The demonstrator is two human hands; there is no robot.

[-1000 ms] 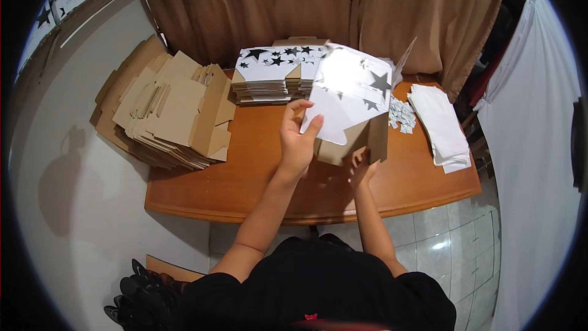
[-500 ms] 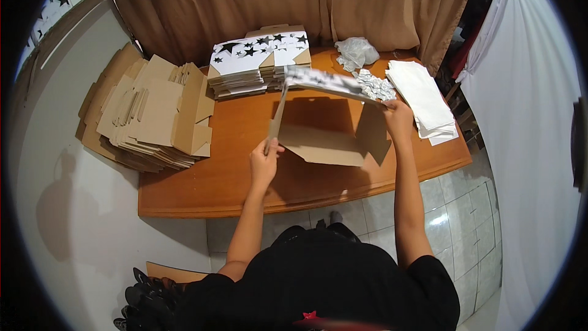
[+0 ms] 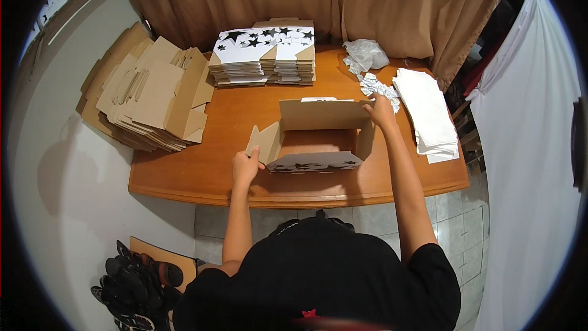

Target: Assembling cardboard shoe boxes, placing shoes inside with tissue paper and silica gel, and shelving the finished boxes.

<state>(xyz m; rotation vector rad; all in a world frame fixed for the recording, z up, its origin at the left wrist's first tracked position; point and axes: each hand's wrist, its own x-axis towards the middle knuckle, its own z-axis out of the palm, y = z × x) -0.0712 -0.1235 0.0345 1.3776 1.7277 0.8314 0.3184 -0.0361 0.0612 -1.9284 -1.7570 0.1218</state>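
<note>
An opened-out cardboard box point(image 3: 324, 114), brown inside with black stars on its white outer side, stands near the front of the wooden table point(image 3: 177, 175). Its top is open, and the tabletop shows through it between the walls. With fingers and thumb my left hand point(image 3: 246, 167) grips the flap at the box's left end. My right hand point(image 3: 382, 112) is closed on the far right corner of the box; its fingertips are partly hidden. The star-printed wall faces me.
Behind the box lies a pile of flattened star-printed boxes point(image 3: 257, 50). Flattened brown cardboard point(image 3: 147, 95) is heaped at the left by the wall. At the right are a clear plastic bag point(image 3: 365, 55), small crumpled white pieces point(image 3: 378, 87) and white sheets point(image 3: 424, 110). Dark footwear point(image 3: 135, 285) sits lower left.
Both hands have turned the box and brought it down onto the table. The star-printed side, at the far top before, now faces me at the near side.
</note>
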